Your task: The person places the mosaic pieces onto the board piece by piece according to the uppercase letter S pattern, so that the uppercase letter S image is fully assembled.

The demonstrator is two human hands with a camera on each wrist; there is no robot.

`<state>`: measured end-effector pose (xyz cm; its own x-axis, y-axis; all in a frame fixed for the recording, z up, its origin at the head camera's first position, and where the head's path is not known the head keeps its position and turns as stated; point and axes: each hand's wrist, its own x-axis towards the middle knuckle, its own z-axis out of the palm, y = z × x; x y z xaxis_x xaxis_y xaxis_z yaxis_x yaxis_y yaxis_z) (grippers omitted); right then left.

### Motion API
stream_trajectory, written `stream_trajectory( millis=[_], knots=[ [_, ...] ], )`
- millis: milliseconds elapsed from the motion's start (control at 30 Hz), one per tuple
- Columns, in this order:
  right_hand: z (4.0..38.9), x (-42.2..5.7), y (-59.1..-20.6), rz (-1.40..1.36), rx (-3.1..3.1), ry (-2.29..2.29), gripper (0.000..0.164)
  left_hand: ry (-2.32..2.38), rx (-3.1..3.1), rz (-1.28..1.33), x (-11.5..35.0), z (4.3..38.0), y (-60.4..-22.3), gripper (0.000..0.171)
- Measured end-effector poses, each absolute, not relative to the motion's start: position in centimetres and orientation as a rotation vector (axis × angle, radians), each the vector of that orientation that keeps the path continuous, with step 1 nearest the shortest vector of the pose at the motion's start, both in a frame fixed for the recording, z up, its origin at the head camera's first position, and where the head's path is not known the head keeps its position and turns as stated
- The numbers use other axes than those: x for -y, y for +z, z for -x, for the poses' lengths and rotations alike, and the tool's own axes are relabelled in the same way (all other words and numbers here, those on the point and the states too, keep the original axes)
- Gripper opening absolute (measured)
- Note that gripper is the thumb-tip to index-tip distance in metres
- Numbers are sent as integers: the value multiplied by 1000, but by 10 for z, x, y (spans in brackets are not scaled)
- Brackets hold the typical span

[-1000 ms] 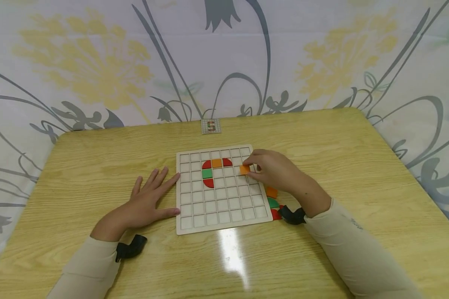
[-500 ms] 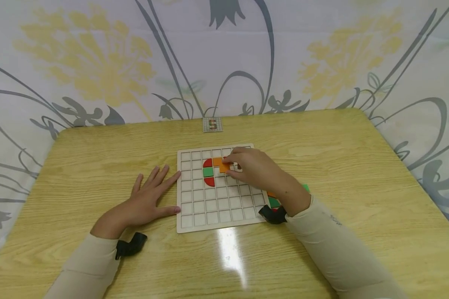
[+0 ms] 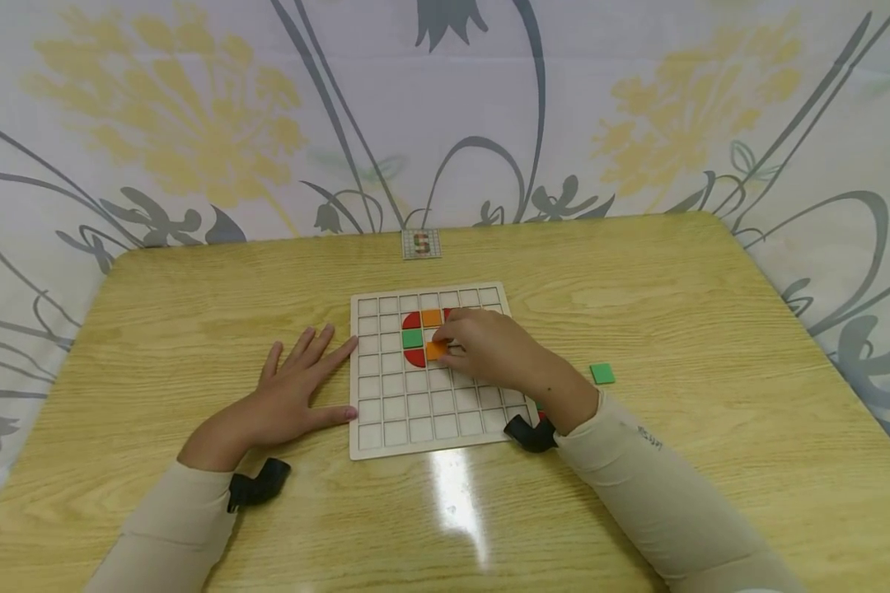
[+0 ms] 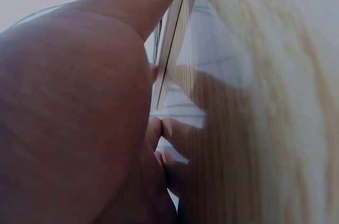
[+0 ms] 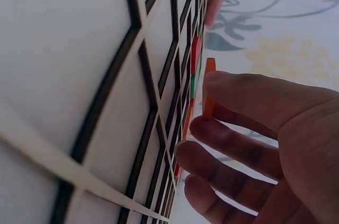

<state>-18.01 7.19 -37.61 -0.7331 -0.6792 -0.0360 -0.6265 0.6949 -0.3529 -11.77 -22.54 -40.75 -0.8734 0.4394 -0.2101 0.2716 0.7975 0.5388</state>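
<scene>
My right hand point(image 3: 493, 350) pinches an orange square tile point(image 3: 435, 352) between thumb and fingertips, over the white grid board point(image 3: 396, 409). In the right wrist view the pinched orange tile point(image 5: 210, 89) stands slightly apart from the grid. On the board, left and above the held tile, lie an upper red rounded tile point(image 3: 411, 319), another orange tile point(image 3: 431, 317), a green square point(image 3: 412, 338) and a lower red rounded tile point(image 3: 414, 357). A further red piece is partly hidden by my right fingers. My left hand point(image 3: 285, 403) lies flat with spread fingers, thumb and index at the board's left edge.
A small card point(image 3: 421, 244) with a coloured grid pattern lies at the table's back edge. One loose green square point(image 3: 602, 374) rests right of the board. More tiles near the board's right edge are mostly covered by my right wrist. A patterned cloth point(image 3: 452, 107) hangs behind the wooden table point(image 3: 712, 329).
My right hand has carried the orange tile leftward across the board, then slightly toward me, beside the lower red piece. The loose green square has come into view. My left hand stays put.
</scene>
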Motion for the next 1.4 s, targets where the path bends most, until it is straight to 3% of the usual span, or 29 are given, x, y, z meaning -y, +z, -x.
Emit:
stream_trajectory(
  millis=[1400],
  knots=[
    [178,-73,-381,1083,-2725,-478,23,709,-2664,-546,227,119,-408,92]
  ],
)
